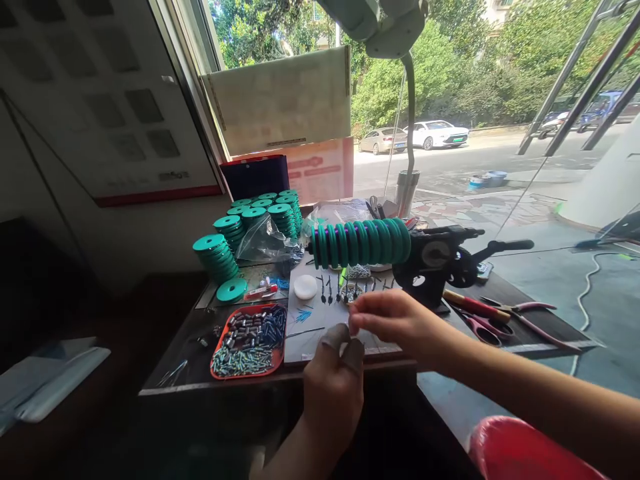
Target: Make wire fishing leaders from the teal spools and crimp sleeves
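Observation:
Over the front edge of a white work board (pixel 305 340), both hands meet with fingertips almost touching. My left hand (pixel 336 373) is closed, with greyish coverings on its fingers; what it grips is too small to make out. My right hand (pixel 393 319) pinches thumb against forefinger just above it, on something I cannot make out. Behind the fingers, several small dark pieces with thin stems (pixel 330 293) stand in a row on the board. A white round lid-like disc (pixel 305 287) and some short blue strands (pixel 303 314) lie to their left.
An orange tray (pixel 213 363) of small metal parts stands left. Green spools (pixel 220 257) are stacked behind it. A hand-cranked winder (pixel 435 257) carries a row of green spools (pixel 360 243) above the board. Pliers (pixel 530 320) and scissors (pixel 483 331) lie right; a lamp (pixel 385 27) hangs overhead.

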`<state>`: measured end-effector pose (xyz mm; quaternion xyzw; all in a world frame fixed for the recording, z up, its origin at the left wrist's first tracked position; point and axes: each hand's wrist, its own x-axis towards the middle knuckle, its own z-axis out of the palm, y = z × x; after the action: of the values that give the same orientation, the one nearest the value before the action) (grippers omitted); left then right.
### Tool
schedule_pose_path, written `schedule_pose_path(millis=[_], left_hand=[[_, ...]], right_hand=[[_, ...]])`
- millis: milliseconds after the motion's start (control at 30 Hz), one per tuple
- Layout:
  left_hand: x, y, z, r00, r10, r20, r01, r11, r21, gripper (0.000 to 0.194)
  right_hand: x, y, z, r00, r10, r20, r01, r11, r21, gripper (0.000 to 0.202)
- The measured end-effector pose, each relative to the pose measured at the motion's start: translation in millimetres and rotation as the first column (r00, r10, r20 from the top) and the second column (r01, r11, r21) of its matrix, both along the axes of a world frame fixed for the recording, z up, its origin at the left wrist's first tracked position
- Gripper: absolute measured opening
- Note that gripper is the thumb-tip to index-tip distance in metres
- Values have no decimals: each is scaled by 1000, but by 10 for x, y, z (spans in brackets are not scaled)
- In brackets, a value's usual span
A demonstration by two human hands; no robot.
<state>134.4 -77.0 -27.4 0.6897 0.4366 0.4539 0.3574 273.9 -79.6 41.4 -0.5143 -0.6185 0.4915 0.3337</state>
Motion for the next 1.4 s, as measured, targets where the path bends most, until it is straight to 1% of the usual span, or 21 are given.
schedule_pose_path(millis=[100,233,333,400,433,467,533,600,700,800,867,900,967,1033,1133,1200,1233,1267,1300,1333,1400], left_hand=[[-44,11,-35,994,-82,-75,82,997,3,24],[-43,71,100,981,-188,-46,177,966,-188,13],[-15,136,218,959,-268,88,279,854,-439,18],[-5,176,250,931,-310,192,360,711,-604,22],[-3,190,251,920,-316,231,387,647,-658,24],[-2,197,245,912,-318,259,405,599,-691,26],[-1,196,223,905,-318,283,420,560,-714,27],[0,179,199,910,-322,263,410,591,-695,25],[0,141,169,943,-296,150,329,771,-546,18],[-3,104,116,971,-235,34,235,932,-277,5],[-10,91,54,986,-164,8,164,977,-138,9],[-16,89,20,992,-124,9,124,988,-89,15],[-35,92,-37,998,-66,17,67,997,-23,24],[-57,98,-51,998,-69,9,69,998,-15,23],[-72,98,27,993,-115,2,114,988,-104,14],[-60,105,115,987,-160,34,163,959,-230,12],[-50,115,156,980,-188,63,199,927,-317,13],[-41,130,190,970,-220,102,243,878,-413,15],[-33,146,215,958,-248,144,287,815,-503,17],[-27,163,230,945,-272,184,328,749,-576,20],[-24,189,235,921,-305,241,387,647,-657,24]], right_hand=[[-72,242,59,999,-18,34,21,996,-86,25],[-81,196,-71,995,-22,98,21,1000,5,19],[50,-59,-260,969,-153,194,86,945,315,19],[136,-217,-407,879,-305,367,-155,544,825,16],[159,-273,-478,808,-382,448,-302,384,873,17],[164,-311,-544,755,-456,472,-383,278,881,18],[128,-350,-649,699,-531,479,-448,198,872,17],[64,-373,-717,706,-516,484,-439,218,872,17],[-5,-416,-719,798,-282,533,-417,382,825,21],[1,-369,-533,934,56,354,-297,675,676,25],[17,-222,-322,986,110,127,-153,898,413,22],[16,-117,-215,998,56,30,-62,955,288,25],[-13,111,-42,999,-29,-15,30,995,92,26],[-72,289,37,1000,-15,1,15,999,35,25],[-118,312,-16,998,31,47,-32,999,28,25],[-71,163,-124,993,-26,119,6,986,165,24],[-28,62,-190,983,-87,161,39,960,277,22],[21,-40,-261,947,-163,276,-25,821,571,20],[66,-134,-334,898,-235,373,-168,599,783,19],[100,-211,-406,837,-325,440,-305,389,869,22],[121,-309,-534,729,-468,500,-456,213,864,24]])
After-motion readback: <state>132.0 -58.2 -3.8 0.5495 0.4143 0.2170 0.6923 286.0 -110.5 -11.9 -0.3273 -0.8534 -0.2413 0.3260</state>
